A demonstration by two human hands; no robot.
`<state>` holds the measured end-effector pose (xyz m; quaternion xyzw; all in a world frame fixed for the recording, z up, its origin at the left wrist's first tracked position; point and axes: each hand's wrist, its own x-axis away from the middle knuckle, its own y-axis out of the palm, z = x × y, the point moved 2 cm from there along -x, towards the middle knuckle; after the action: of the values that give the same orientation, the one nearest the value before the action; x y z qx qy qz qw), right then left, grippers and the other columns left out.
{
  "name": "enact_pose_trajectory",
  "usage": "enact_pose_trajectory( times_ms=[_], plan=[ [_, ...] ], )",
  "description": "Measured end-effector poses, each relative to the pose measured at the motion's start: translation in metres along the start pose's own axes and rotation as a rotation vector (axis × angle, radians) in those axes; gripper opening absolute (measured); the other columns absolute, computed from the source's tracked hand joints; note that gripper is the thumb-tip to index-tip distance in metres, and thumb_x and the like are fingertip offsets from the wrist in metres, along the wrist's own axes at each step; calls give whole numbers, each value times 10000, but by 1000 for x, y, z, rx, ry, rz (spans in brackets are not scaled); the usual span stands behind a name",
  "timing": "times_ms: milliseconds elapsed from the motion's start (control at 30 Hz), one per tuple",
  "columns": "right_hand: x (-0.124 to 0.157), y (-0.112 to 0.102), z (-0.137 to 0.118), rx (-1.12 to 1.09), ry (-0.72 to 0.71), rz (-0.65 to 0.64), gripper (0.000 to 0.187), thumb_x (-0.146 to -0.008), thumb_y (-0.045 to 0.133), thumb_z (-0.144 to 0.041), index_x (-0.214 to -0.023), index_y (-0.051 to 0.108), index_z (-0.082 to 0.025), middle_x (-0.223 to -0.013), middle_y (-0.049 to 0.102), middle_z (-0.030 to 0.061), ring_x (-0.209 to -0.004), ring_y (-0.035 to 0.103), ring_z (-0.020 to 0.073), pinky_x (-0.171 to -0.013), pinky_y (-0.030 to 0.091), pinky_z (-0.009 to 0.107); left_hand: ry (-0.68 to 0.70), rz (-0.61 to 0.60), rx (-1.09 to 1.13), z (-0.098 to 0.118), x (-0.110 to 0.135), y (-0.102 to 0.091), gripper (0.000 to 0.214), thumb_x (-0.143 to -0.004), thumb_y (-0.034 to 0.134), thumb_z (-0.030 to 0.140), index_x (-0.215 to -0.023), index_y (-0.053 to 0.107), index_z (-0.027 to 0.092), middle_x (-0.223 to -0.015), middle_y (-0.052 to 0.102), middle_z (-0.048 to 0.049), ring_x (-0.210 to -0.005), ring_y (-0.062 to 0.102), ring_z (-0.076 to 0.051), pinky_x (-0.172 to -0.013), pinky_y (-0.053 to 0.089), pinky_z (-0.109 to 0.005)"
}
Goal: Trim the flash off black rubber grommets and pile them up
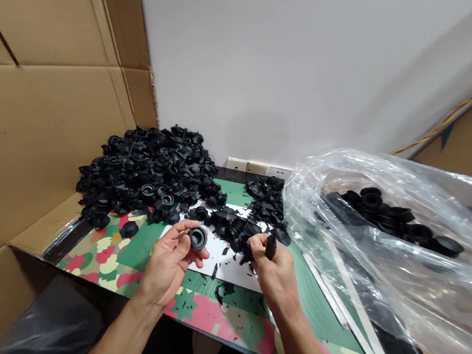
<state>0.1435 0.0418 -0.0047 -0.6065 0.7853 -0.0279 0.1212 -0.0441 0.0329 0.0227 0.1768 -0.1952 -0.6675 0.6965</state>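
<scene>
My left hand (pixel 171 260) pinches a round black rubber part (pixel 198 237) with its open end toward me. Beside it, my right hand (pixel 273 269) is closed round a small black piece (pixel 271 247) held upright in the fingertips. Both hands hover over a white sheet (pixel 234 265) on the patterned table (pixel 221 306). Behind them lies a big pile of black rubber parts (pixel 151 176). A smaller heap of black scraps (pixel 265 203) sits to its right.
A clear plastic bag (pixel 397 258) with several black rubber parts inside lies at the right. Cardboard panels (pixel 45 93) wall off the left. Black trimmings are scattered over the table's front. A dark bag (pixel 53 321) hangs below the table's left edge.
</scene>
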Motion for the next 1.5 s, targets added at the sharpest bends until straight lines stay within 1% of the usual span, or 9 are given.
enact_pose_trajectory(
  times_ms=[100, 233, 367, 600, 800, 900, 1167, 1300, 1500],
  plan=[
    [-3, -1, -6, 128, -9, -62, 377, -818, 446, -524, -632, 535, -208, -558, 481, 1, -541, 437, 171, -519, 350, 280, -62, -22, 66, -8, -1, 0, 374, -656, 806, 301, -974, 682, 147, -717, 685, -58, -583, 644, -166, -473, 489, -223],
    [0, 0, -6, 209, -86, 10, 294, -818, 469, -462, -738, 579, -201, -678, 564, 35, -627, 501, 194, -599, 390, 303, -134, -45, 110, -13, -1, 0, 371, -666, 800, 297, -995, 698, 160, -850, 718, -98, -583, 643, -155, -462, 481, -216],
    [3, -1, -4, 189, -111, 60, 243, -782, 519, -416, -747, 604, -191, -748, 589, 55, -676, 530, 204, -629, 409, 317, -140, -36, 105, -17, -1, -2, 359, -674, 794, 296, -996, 704, 165, -862, 715, -93, -596, 646, -154, -473, 486, -216],
    [14, 14, -9, -10, 47, -202, 239, -759, 569, -393, -692, 620, -169, -608, 568, 10, -569, 499, 164, -530, 382, 272, -116, -28, 53, -22, 1, -3, 338, -683, 787, 295, -978, 703, 152, -761, 683, -57, -601, 646, -161, -484, 497, -223],
    [25, 27, -22, 100, -249, -184, 221, -823, 509, -275, -638, 595, -191, -637, 552, 17, -568, 503, 149, -538, 395, 260, -89, -11, 2, -21, 4, 0, 345, -670, 795, 287, -963, 694, 136, -708, 668, -45, -578, 632, -150, -485, 491, -219],
    [25, 30, -22, 162, -332, -183, 199, -814, 496, -209, -660, 622, -197, -634, 561, 23, -556, 516, 150, -534, 405, 261, -54, -2, -31, -20, 5, 2, 354, -648, 807, 290, -942, 692, 129, -681, 655, -38, -565, 624, -147, -479, 485, -219],
    [21, 30, -19, 309, -366, -231, 188, -792, 485, -137, -684, 631, -185, -687, 598, 46, -599, 570, 162, -554, 420, 261, 101, -7, -211, -20, 6, 8, 300, -660, 790, 292, -896, 697, 131, -717, 652, -32, -534, 569, -106, -483, 481, -207],
    [20, 30, -19, 376, -378, -246, 140, -764, 523, -131, -683, 617, -196, -672, 576, 29, -584, 559, 157, -536, 399, 252, 81, 28, -219, -23, 5, 6, 343, -657, 789, 303, -933, 668, 139, -806, 665, -54, -561, 587, -124, -482, 496, -226],
    [20, 36, -16, 466, -376, -196, 117, -750, 516, -167, -653, 569, -207, -634, 535, 10, -545, 510, 151, -515, 352, 254, 95, 63, -235, -29, 4, 7, 325, -626, 810, 317, -828, 642, 126, -760, 675, -64, -635, 608, -145, -541, 513, -228]
  ],
)
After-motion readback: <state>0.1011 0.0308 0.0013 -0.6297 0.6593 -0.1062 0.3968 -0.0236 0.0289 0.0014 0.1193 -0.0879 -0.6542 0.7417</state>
